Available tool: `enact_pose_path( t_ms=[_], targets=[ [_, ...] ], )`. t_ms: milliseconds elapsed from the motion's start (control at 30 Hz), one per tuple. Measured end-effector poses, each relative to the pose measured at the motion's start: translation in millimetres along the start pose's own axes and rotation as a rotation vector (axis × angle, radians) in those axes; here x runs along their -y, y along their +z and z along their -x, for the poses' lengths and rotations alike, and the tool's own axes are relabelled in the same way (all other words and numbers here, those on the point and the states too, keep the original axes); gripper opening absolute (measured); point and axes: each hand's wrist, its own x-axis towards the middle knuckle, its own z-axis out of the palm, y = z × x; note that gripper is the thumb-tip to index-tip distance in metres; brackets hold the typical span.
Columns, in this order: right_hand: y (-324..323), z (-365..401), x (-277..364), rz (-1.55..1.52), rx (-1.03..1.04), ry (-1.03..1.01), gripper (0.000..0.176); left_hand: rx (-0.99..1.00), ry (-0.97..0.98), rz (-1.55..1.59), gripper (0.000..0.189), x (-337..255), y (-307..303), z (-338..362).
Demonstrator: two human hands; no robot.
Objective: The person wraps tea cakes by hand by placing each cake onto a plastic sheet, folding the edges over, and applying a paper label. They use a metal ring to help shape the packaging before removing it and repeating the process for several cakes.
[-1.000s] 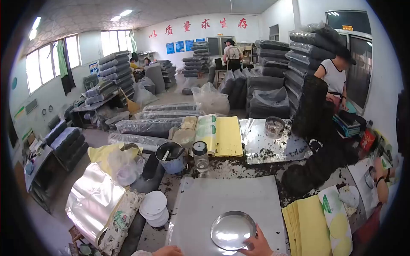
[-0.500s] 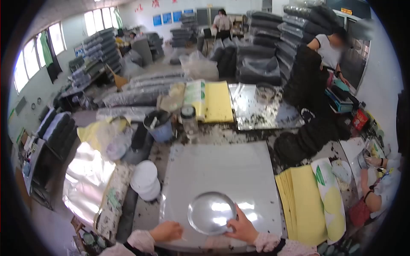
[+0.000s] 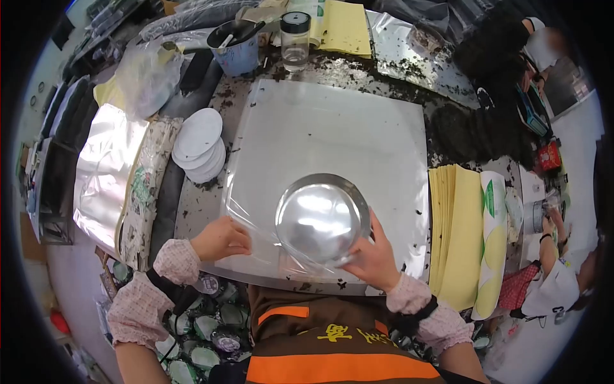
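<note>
My right hand [image 3: 376, 255] grips the lower right rim of a shallow round metal pan [image 3: 320, 217], thumb at the near edge and fingers around the side. The pan is tilted, its shiny inside facing me. Below it lies a large pale sheet [image 3: 332, 137] with a glossy clear film [image 3: 259, 232] over its near part, creased between my hands. My left hand [image 3: 224, 240] is closed at the sheet's left near edge, fingertips beside the creased film; what they pinch is too thin to make out.
Left of the sheet are stacked white discs [image 3: 199, 144] and a foil-topped pile [image 3: 109, 179]. Yellow sheets [image 3: 457, 230] lie to the right. A blue bucket [image 3: 235, 56] and a lidded clear jar [image 3: 295, 45] stand behind, among dark crumbs. Another person [image 3: 550, 281] works at far right.
The view has tipped downward. The pan, flat on the sheet before, is now raised and tilted in my right hand. My left hand has stayed closed near the left edge, where film creases now show.
</note>
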Motion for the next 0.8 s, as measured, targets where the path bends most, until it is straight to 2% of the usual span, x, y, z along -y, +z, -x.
enact_pose_path(
  t_ms=[100,167,233,300,333,400,433,500,567,633,667,700,733,800],
  targets=[
    [-21,11,22,-0.016,0.015,-0.197,0.037,-0.115,-0.036,-0.153,0.013,-1,10,-1],
    [-6,10,38,-0.382,0.298,0.098,0.04,-0.207,-0.069,-0.146,0.015,-6,10,-12],
    [16,1,47,-0.42,0.425,0.007,0.041,-0.292,-0.072,-0.078,0.016,-17,-14,-25],
    [35,-10,43,-0.108,0.408,-0.437,0.042,-0.437,0.03,-0.204,0.013,-61,-44,-18],
    [34,-13,37,-0.109,0.289,-0.268,0.041,-0.508,0.085,-0.265,0.011,-75,-52,-13],
    [18,-21,11,-0.11,0.062,0.047,0.039,-0.351,0.196,-0.441,0.012,-77,-23,6],
    [19,-24,-5,0.068,-0.119,0.088,0.038,-0.318,0.182,-0.468,0.013,-69,-1,7],
    [14,-34,-21,0.169,-0.163,0.136,0.04,-0.219,0.146,-0.463,0.016,-46,24,-1],
    [31,-36,-29,-0.107,-0.308,0.287,0.05,-0.113,0.086,-0.408,0.022,-37,23,-6],
    [27,-11,-14,-0.211,-0.29,0.315,0.062,-0.108,-0.132,-0.05,0.03,-39,-27,-7],
    [16,3,-8,0.096,-0.195,0.199,0.06,-0.122,-0.226,0.142,0.035,-38,-57,-19],
    [18,23,-13,0.223,-0.105,0.074,0.055,-0.286,-0.195,-0.098,0.048,-24,-90,-30],
    [20,46,-17,0.347,-0.013,-0.046,0.051,-0.408,-0.112,-0.354,0.057,23,-117,-39],
    [13,85,-6,0.195,0.161,-0.012,0.043,-0.508,-0.124,-0.448,0.074,81,-183,-58]
  ],
)
